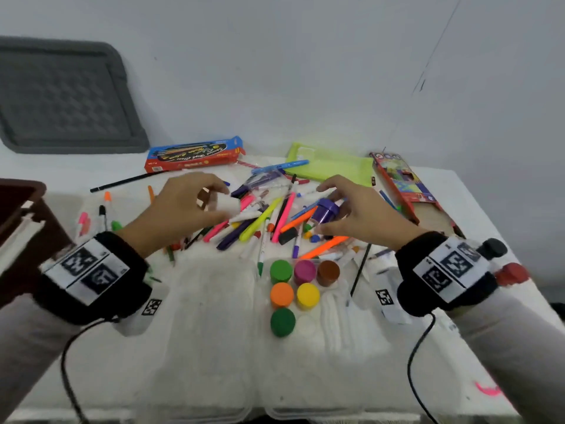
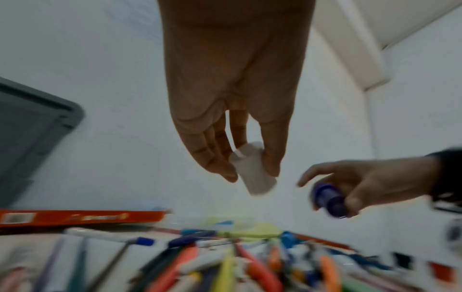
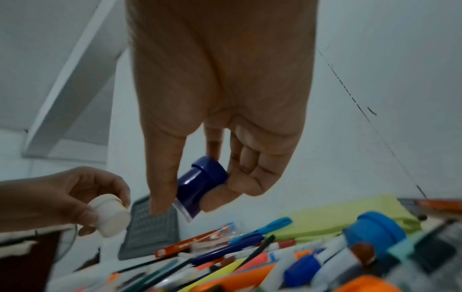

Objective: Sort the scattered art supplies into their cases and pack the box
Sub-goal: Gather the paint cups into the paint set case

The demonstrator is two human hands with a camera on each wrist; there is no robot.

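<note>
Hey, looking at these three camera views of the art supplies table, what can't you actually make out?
- Print on the orange box: left wrist view, blurred.
- Markers below the left hand: left wrist view, smeared by motion.
- White pot: head view, partly hidden by that hand's fingers.
- Purple pot label: right wrist view, covered by the right hand.
- Brown box: head view, cut off at the left edge.
</note>
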